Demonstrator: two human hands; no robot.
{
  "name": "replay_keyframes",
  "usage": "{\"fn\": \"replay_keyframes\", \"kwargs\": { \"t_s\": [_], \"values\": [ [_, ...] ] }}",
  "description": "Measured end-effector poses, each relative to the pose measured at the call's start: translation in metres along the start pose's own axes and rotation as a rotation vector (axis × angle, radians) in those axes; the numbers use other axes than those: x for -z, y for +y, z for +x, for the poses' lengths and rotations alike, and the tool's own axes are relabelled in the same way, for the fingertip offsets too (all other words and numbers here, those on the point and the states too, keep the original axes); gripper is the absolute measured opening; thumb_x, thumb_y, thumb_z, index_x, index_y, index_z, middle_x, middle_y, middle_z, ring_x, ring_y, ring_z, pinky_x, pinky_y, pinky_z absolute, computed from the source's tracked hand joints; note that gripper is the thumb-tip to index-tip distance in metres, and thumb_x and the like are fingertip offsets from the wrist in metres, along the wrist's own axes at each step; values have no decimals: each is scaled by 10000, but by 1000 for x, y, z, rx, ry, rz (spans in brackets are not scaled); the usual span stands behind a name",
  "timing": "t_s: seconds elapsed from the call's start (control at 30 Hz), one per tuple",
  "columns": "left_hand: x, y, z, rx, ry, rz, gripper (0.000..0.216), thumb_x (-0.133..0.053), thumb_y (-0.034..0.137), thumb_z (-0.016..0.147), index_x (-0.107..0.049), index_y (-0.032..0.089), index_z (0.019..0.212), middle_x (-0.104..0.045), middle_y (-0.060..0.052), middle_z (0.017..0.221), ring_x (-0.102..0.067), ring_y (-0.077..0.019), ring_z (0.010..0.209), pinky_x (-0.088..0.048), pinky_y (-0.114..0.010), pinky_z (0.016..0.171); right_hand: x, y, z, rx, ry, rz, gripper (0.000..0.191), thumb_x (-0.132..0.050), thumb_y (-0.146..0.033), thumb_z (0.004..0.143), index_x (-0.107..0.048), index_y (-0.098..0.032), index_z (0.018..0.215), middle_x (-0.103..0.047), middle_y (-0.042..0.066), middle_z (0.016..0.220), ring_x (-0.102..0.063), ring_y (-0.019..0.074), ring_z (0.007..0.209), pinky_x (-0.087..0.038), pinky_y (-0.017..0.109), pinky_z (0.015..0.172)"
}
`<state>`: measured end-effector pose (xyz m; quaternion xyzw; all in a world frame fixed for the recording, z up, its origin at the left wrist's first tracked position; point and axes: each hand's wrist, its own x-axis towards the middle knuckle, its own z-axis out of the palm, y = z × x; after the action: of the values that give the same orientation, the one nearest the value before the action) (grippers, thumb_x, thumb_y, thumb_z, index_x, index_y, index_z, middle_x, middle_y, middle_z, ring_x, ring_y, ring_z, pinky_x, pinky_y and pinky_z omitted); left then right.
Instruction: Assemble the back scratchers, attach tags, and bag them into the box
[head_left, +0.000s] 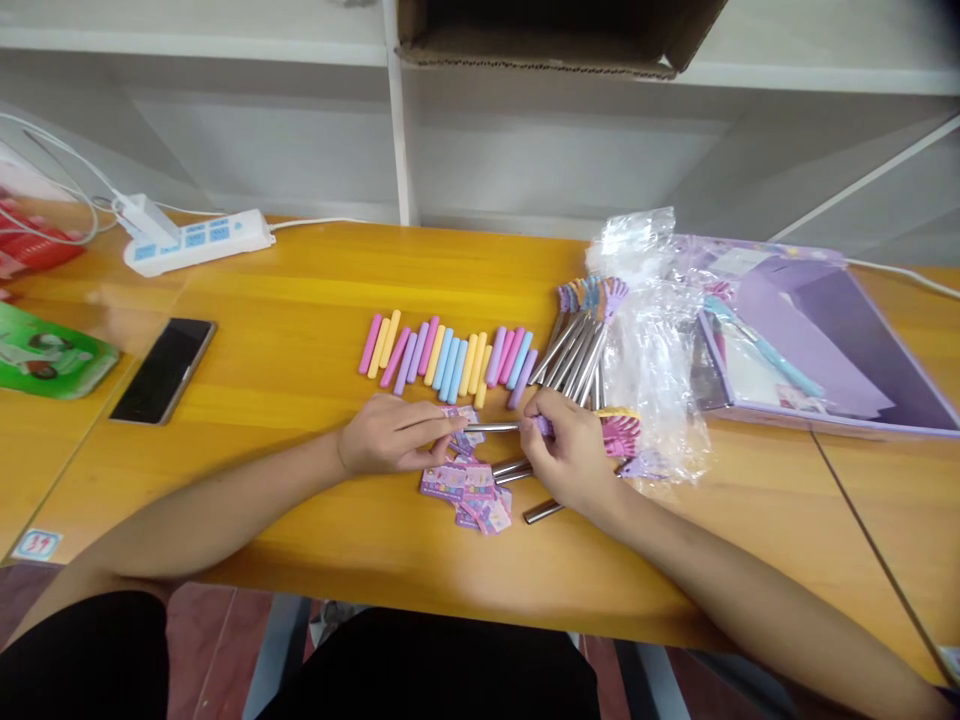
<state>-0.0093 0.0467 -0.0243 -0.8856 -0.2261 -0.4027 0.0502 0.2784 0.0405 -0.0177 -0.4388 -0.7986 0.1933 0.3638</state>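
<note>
My left hand (396,433) is closed on one end of a thin metal rod (491,428), part of a back scratcher. My right hand (568,447) grips the other end, where a bit of purple plastic shows between the fingers. Under and beside my hands lie small printed purple cards (457,482). Metal tubes (541,511) of more back scratchers poke out below my right hand, with pink and purple claw heads (621,436) on its far side. Behind it rests a bundle of back scratchers (577,350). A row of pink, yellow, blue and purple sticks (448,362) lies beyond my hands.
Clear plastic bags (652,360) lie right of the bundle, against an open purple box (885,340) with wrapped items inside. At left are a phone (163,371), a green packet (52,350) and a power strip (201,243). A cardboard box (555,50) overhangs the shelf.
</note>
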Motion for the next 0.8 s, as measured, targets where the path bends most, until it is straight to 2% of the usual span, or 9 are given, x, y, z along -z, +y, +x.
{"fn": "replay_keyframes", "kwargs": {
  "t_s": [0.13,0.33,0.5,0.63,0.73,0.8],
  "values": [
    [-1,2,0,25,-21,-21,375,-779,143,915,-726,193,1282,-868,-27,1058,-829,-137,829,-674,-239,695,0,-2,-1,-1,-4,3,131,-536,-218,996,-508,-253,873,-573,-6,766,-572,188,680,-401,329,656],
    [0,5,0,35,-26,1,338,-775,166,924,-740,203,1258,-855,-11,981,-795,-126,738,-635,-237,620,-1,-2,-2,-9,-4,9,141,-537,-241,997,-513,-253,859,-571,-4,753,-565,186,660,-408,329,648],
    [-5,1,-1,48,-61,-23,362,-734,164,967,-710,217,1324,-863,-22,1044,-813,-133,804,-638,-237,665,4,5,3,-22,-46,22,139,-545,-268,1023,-546,-249,885,-634,14,797,-628,198,720,-460,331,696],
    [9,-13,14,105,-94,-52,240,-686,246,1058,-723,238,1296,-858,-19,1033,-808,-120,843,-607,-220,679,32,3,23,-49,-178,89,147,-614,-387,1064,-574,-249,1091,-711,30,919,-673,206,748,-510,336,705],
    [37,-24,47,169,-240,-17,209,-641,362,1119,-763,230,1225,-847,-30,1013,-784,-137,851,-583,-249,728,66,-9,46,11,-311,37,247,-615,-436,1094,-557,-257,1253,-738,67,1080,-715,237,879,-548,361,773],
    [58,-24,75,176,-369,71,255,-596,388,1140,-780,219,1188,-827,-50,1003,-763,-183,892,-576,-304,799,86,-20,60,68,-382,-106,213,-502,-432,1151,-589,-249,1217,-716,85,1114,-708,243,922,-539,371,803]
  ]
}}
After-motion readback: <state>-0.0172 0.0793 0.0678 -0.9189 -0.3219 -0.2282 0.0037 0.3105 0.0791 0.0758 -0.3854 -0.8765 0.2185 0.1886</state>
